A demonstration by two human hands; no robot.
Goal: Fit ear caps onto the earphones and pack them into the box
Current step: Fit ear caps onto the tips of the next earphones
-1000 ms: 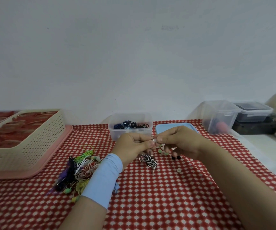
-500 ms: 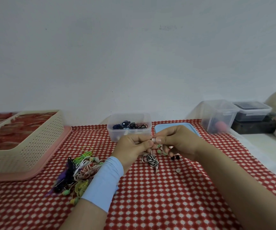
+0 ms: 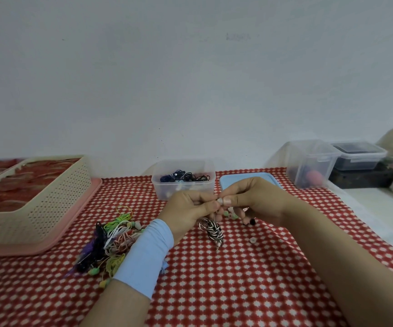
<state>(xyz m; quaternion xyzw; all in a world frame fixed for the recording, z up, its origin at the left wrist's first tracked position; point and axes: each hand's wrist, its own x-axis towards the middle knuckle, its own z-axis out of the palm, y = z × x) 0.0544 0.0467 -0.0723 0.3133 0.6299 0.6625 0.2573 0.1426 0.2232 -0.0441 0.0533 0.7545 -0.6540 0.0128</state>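
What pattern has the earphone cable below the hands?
The earphone cable is black-and-white striped; head view.

The tablecloth is matt red-and-white printed fabric, and my sleeve is soft, matt blue cloth. The box is clear, smooth plastic with a slight gloss; the lid beside it is opaque blue plastic. The basket is perforated cream plastic on a smooth pink plastic tray. The earphone cable looks braided, the ear cap pale and rubbery.

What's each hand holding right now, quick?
Left hand: pinches the bud end of the striped earphone, cable hanging below.
Right hand: pinches a pale ear cap against that bud.
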